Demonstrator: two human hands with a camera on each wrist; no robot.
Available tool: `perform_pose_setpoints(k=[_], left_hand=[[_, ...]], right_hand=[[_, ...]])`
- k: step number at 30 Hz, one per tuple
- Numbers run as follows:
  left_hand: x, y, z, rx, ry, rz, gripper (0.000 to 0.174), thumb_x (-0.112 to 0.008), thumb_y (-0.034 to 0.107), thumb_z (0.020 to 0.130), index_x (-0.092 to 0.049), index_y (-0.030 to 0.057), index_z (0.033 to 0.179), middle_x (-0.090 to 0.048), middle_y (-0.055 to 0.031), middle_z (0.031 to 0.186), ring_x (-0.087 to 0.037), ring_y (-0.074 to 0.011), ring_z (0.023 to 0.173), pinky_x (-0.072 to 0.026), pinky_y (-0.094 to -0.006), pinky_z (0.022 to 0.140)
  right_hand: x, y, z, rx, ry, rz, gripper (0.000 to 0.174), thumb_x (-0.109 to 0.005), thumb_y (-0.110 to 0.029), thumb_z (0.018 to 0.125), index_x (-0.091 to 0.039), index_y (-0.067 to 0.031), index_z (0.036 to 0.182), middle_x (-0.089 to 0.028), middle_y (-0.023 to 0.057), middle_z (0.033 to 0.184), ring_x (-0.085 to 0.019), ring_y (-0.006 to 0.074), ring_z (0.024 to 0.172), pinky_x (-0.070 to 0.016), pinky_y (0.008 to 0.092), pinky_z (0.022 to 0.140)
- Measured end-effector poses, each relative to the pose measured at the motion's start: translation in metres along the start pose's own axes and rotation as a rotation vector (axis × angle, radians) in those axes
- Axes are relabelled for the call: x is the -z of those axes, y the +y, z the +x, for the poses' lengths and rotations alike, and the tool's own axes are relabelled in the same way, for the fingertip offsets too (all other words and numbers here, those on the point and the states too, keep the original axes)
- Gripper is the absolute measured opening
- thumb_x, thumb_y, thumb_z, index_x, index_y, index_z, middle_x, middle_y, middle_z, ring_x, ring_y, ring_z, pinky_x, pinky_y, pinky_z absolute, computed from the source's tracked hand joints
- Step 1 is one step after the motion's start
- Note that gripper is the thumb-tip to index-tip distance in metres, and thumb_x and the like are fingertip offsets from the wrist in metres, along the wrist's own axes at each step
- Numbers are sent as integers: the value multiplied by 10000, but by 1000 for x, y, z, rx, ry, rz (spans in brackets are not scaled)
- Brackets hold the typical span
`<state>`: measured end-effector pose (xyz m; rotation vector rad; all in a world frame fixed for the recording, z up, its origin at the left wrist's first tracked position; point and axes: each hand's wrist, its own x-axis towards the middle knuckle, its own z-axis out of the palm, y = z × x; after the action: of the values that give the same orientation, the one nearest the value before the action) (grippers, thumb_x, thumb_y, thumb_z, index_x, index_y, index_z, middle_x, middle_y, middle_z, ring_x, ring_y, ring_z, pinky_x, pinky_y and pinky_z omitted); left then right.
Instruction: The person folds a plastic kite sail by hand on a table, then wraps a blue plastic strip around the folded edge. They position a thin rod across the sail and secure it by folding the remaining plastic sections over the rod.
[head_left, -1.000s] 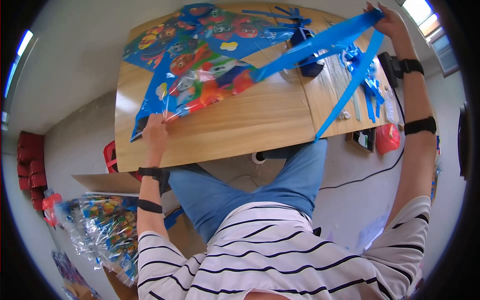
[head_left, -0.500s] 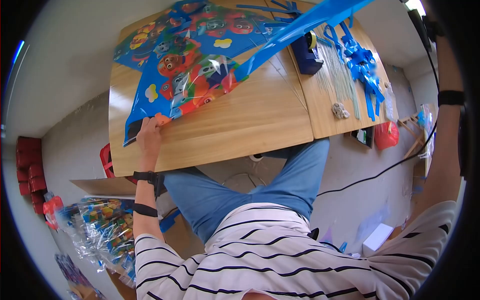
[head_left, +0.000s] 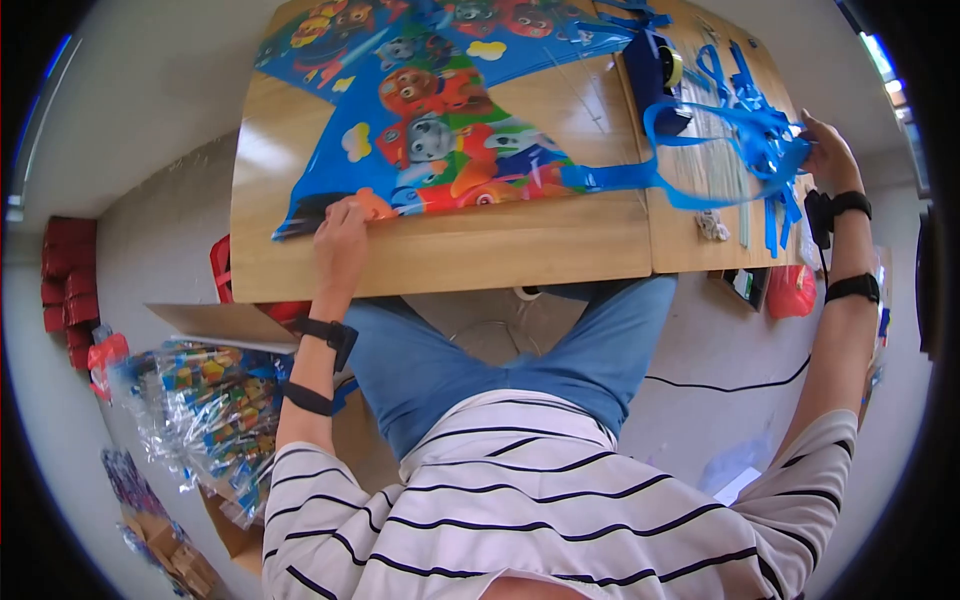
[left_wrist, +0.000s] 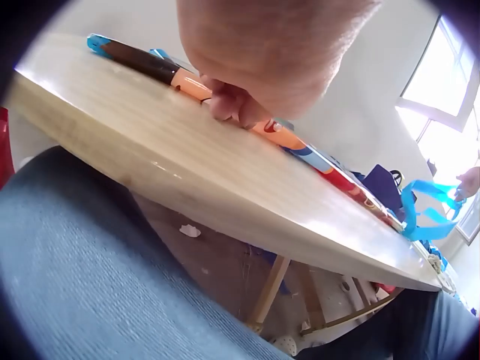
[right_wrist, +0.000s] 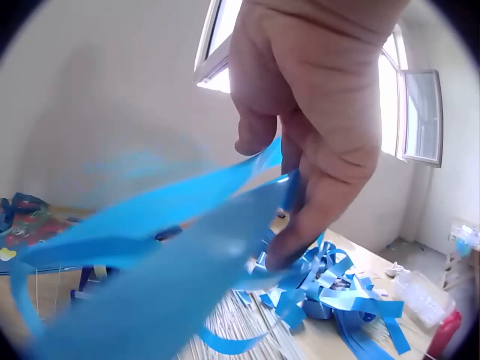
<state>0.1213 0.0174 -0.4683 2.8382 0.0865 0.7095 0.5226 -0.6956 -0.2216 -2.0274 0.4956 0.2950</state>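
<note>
A kite (head_left: pixel 430 110) of shiny printed plastic, blue with cartoon animals, lies over the left part of the wooden table. At its near left edge, the left hand (head_left: pixel 342 235) grips the rim beside a black patch, fingertips low at the tabletop in the left wrist view (left_wrist: pixel 247 112). From the kite's right corner runs a long blue ribbon (head_left: pixel 615 178), looping above the table. My right hand (head_left: pixel 830 155) pinches this ribbon between thumb and fingers; the right wrist view shows the ribbon (right_wrist: pixel 165 277) trailing left, blurred. Under that hand sits a heap of blue strips (right_wrist: pixel 337 292).
A dark blue tape dispenser (head_left: pixel 648 75) stands right of the kite. Thin rods (head_left: pixel 705 165) and a small crumpled bundle (head_left: pixel 712 225) lie near the strips. Plastic-wrapped packs (head_left: pixel 215 420) and red boxes (head_left: pixel 70 290) are at the left; a red bag (head_left: pixel 792 290) hangs at the right.
The right hand, raised high with the ribbon pulled taut, has come down toward the strips, and the ribbon has gone slack into loops. The left hand stays at the kite's near edge.
</note>
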Motion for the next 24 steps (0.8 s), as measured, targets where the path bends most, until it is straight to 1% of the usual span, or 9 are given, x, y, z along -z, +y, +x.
perform_pose_setpoints(k=[2,4,8,10,12,15,16,19,24], left_hand=[[2,5,-1,-24,20,-17,92,-630,41,894,-671,89,961,-670,-53,1038,-676,-302,965,-558,-429,779],[-1,3,-10,-12,-17,6,141,-623,39,891,-701,90,996,-679,-47,1044,-675,-290,979,-524,-426,795],[0,13,-13,-8,28,40,128,-650,78,870,-717,122,969,-671,-17,1016,-658,-250,984,-480,-402,823],[3,19,-14,-11,66,63,121,-659,91,860,-719,138,954,-663,-1,1000,-646,-234,987,-466,-393,826],[-1,25,-17,12,75,45,127,-668,99,846,-723,158,945,-650,1,1002,-624,-231,1014,-452,-402,851],[-3,33,-24,38,90,2,139,-665,103,849,-729,157,961,-652,-20,1047,-610,-247,1068,-452,-428,898],[-2,34,-26,35,95,-7,147,-661,101,857,-734,151,974,-655,-18,1041,-613,-253,1054,-455,-427,897],[12,37,-27,42,78,-8,203,-648,83,873,-747,114,1047,-676,-35,1072,-630,-281,1065,-473,-431,936],[23,34,-38,46,-5,-104,329,-631,48,896,-712,45,1215,-680,-100,1194,-618,-309,1176,-469,-458,1062]], right_hand=[[2,2,3,35,-200,181,710,-747,-541,975,-531,-41,1430,-663,182,1203,-695,289,1086,-580,472,987],[-4,0,11,71,-154,134,766,-772,-559,948,-514,-39,1449,-665,200,1209,-692,327,1138,-568,494,1010],[-74,-43,-14,232,484,-801,600,-721,-522,984,-639,-45,1338,-720,217,1240,-705,388,1151,-548,514,1042],[-115,-68,-34,447,629,-1234,537,-675,-507,1014,-694,-40,1280,-722,193,1296,-699,391,1171,-552,505,1032],[-198,-46,-68,903,526,-1026,400,-632,-322,1032,-676,-70,1339,-646,155,1431,-633,383,1265,-514,492,1047],[-360,47,-148,1479,-64,-858,686,-732,-148,941,-492,-71,1580,-493,179,1616,-451,346,1505,-368,486,1232],[-404,56,-222,1549,-208,-650,812,-821,-279,873,-468,-49,1568,-529,179,1573,-484,388,1461,-377,536,1212],[-486,107,-301,1467,-485,-815,960,-798,-458,863,-392,-43,1627,-382,142,1695,-293,341,1598,-254,552,1281],[-521,138,-309,1430,-459,-816,977,-738,-544,879,-380,-37,1633,-333,123,1727,-244,321,1622,-198,556,1303]])
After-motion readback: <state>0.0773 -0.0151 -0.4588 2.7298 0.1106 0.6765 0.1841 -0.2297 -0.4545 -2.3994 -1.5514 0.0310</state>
